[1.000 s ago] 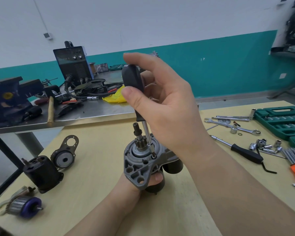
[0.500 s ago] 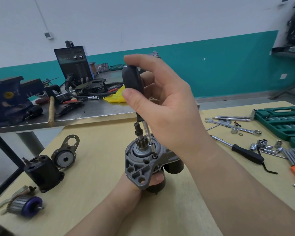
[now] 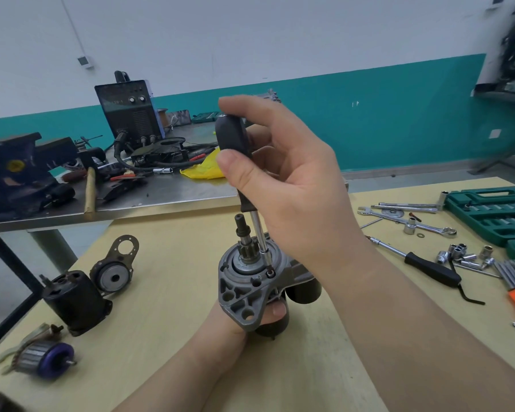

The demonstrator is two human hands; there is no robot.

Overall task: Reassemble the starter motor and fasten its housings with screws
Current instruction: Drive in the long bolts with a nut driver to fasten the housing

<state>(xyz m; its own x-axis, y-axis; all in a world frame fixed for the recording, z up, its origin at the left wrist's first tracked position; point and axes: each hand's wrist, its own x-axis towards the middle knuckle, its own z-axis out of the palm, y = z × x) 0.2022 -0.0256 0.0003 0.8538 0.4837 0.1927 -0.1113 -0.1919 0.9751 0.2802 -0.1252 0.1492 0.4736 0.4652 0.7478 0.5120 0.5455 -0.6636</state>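
Observation:
The starter motor (image 3: 244,295) stands upright on the wooden table (image 3: 167,251), its grey cast housing and pinion shaft facing up. My left hand (image 3: 268,315) grips its dark body from below, mostly hidden behind the housing. My right hand (image 3: 286,179) grips the black handle of a screwdriver (image 3: 235,144). The steel shaft runs down to a screw (image 3: 270,273) in the housing rim, right of the pinion.
A black motor casing (image 3: 76,304), an end cap with bracket (image 3: 115,270) and an armature (image 3: 46,356) lie at the left. Ratchet (image 3: 422,263), sockets, wrenches, hex keys and a green tool case (image 3: 494,212) lie at the right. A cluttered steel bench (image 3: 101,185) stands behind.
My right hand has turned slightly on the screwdriver handle, its tip staying in the screw. The starter and my left hand have barely moved.

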